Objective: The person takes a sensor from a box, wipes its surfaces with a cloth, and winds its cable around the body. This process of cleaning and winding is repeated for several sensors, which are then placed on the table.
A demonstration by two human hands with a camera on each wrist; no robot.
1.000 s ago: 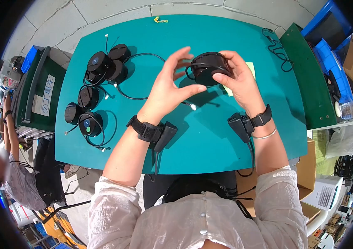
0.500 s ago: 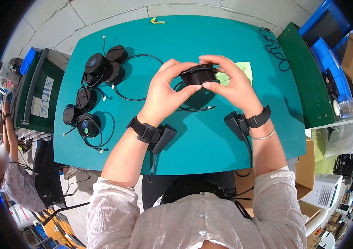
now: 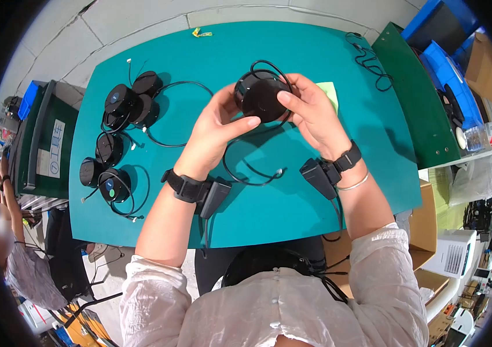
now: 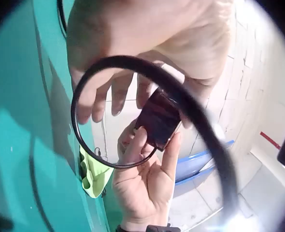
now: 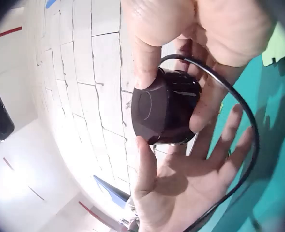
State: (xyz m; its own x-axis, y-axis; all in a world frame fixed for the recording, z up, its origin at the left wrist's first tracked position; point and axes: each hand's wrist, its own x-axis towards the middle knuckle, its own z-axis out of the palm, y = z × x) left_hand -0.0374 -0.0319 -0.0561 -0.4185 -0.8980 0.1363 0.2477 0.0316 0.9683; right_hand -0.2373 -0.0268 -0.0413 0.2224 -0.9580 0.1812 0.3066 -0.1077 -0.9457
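Black, glossy round casing [image 3: 260, 103] with looped black cable [image 3: 230, 165], held above the green tabletop [image 3: 269, 217]. Right hand [image 3: 314, 117] grips it, thumb across flat face, fingers behind; left hand [image 3: 212, 130] opened, fingers spread, thumb at near rim.

Looks like a workshop for electronics. Shows as much in the green-topped desk [image 3: 199, 58], laid with black round units [image 3: 120, 99] trailing cables that end in small white plugs [image 3: 129, 60], with one more black unit [image 3: 262, 103] held above. Furnished with a cart bearing a Chinese label [image 3: 50, 149] reading "tool cart", plus a blue bin [image 3: 453, 72]. Walled in bare blocks [image 3: 142, 17], cluttered at right with cardboard boxes [image 3: 423, 222]. Shared with a second person [image 3: 33, 274] at far left.
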